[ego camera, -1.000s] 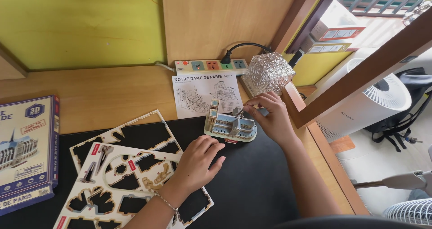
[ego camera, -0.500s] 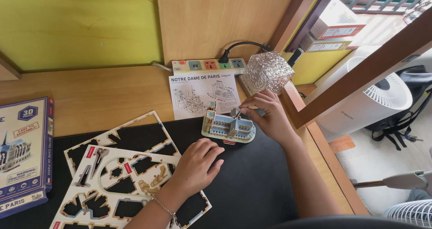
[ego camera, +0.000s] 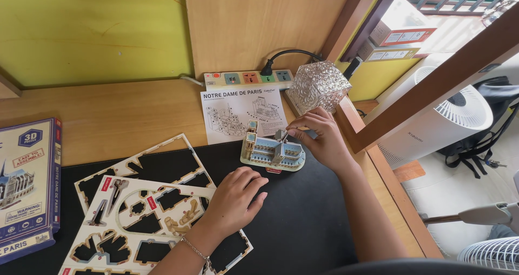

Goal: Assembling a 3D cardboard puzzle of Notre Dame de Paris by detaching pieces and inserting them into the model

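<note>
Blue rectangular puzzle box [ego camera: 27,186] lies at the left edge; white instruction sheet [ego camera: 243,113] upper centre. Right hand [ego camera: 319,140] pinches a small grey piece [ego camera: 282,135] atop the pale-blue card cathedral model [ego camera: 272,152]; left hand [ego camera: 235,199] rests loosely curled, holding nothing, on punched-out white sheets [ego camera: 140,221].

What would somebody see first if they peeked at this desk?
Probably the little cardboard cathedral model standing on the black mat in the middle, with the right hand pinching a small piece at its roof. Next, the punched-out puzzle sheets at lower left, where the left hand rests flat. Behind the model, a shiny silver patterned cube sits by the power strip.
</note>
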